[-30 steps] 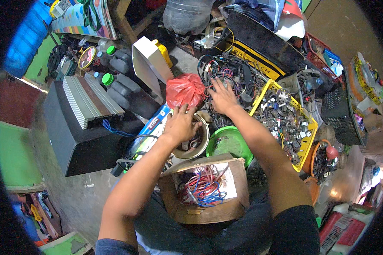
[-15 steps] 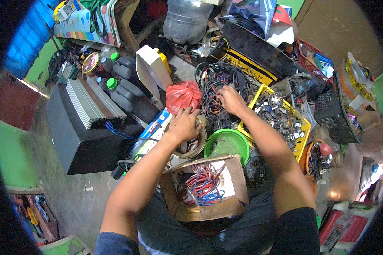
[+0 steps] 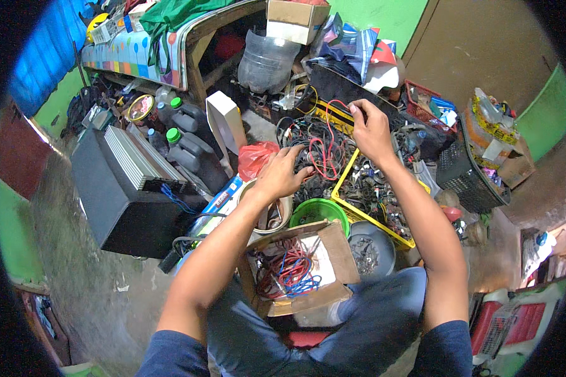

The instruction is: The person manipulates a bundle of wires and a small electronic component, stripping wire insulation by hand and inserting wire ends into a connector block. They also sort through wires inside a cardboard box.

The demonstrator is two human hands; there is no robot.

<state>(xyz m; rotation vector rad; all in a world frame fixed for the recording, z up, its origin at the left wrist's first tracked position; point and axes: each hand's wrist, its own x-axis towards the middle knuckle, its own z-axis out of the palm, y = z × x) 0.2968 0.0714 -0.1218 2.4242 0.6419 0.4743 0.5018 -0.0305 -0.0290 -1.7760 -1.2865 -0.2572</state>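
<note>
Floor: cluttered concrete, crates and boxes all around.
Right hand [image 3: 370, 129]: raised over the wire pile [image 3: 314, 157], fingers pinched on a red wire [image 3: 324, 154] that loops down into the pile.
Left hand [image 3: 282, 174]: fingers curled into the pile's near edge; grip unclear.
Cardboard box [image 3: 333, 251]: on lap, red and blue wires inside.
Green bowl [image 3: 321, 213]: just beyond the box.

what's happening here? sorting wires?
A seated person is working through a tangle of wires in a yellow crate. The right hand is raised, pinching a red wire that loops down into the pile. The left hand rests on the tangle. A cardboard box of red and blue wires sits on their lap.
</note>
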